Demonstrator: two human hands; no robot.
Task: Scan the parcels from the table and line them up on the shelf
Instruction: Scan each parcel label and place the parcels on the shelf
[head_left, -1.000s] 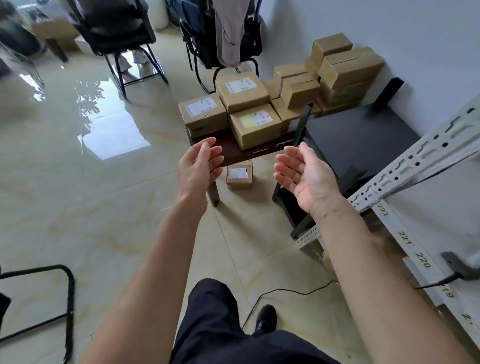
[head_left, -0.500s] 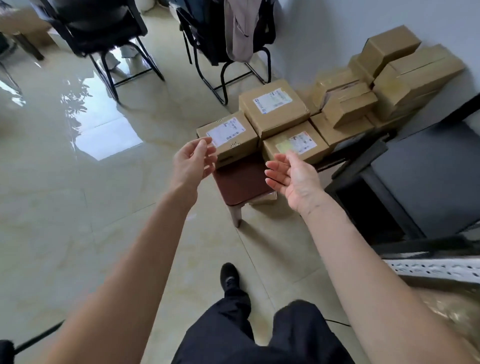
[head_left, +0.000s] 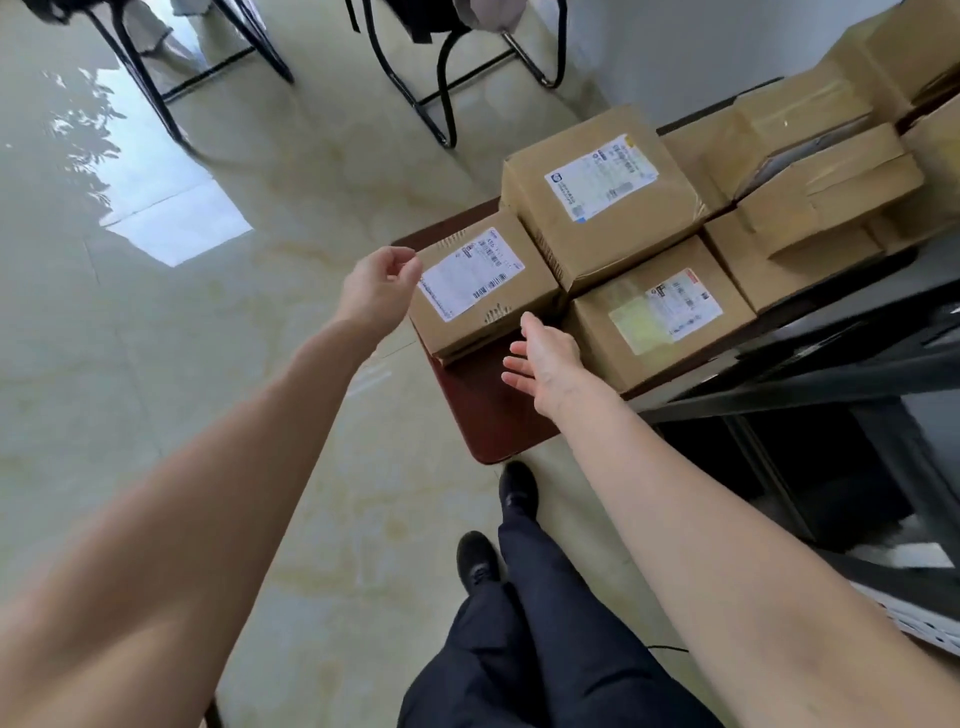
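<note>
A pale, glossy tiled floor (head_left: 218, 395) fills most of the view, with a bright window reflection on its left part. Black chair legs (head_left: 441, 88) stand at the top edge. At the right, a dark shelf frame (head_left: 841, 364) runs along the counter's right edge.

The reddish-brown counter (head_left: 483, 415) carries a crowd of cardboard parcels. The biggest labelled box (head_left: 602, 192) sits toward the counter's far side, its white label facing up. Just in front of it, near the right edge, lies a second labelled box (head_left: 660, 317) (its label partly yellowed). Behind and to the right, plain taped boxes (head_left: 821, 187) are stacked up to the wall.

The nearest parcel (head_left: 480, 291) sits at the counter's left edge, touching the big box behind it, with a white barcode label on top and bare counter in front of it.

Both bare arms reach toward this parcel. The left hand (head_left: 382, 291) is at the parcel's left side, fingers loosely curled and holding nothing; whether it touches the cardboard cannot be told. The right hand (head_left: 545, 358) is at the parcel's near right corner, grip wide, fingers (head_left: 514, 371) straight and spread, thumb pointing up toward the box; contact is again unclear.

Below, dark trousers and a black shoe (head_left: 517, 488) stand just beside the counter's near corner.
</note>
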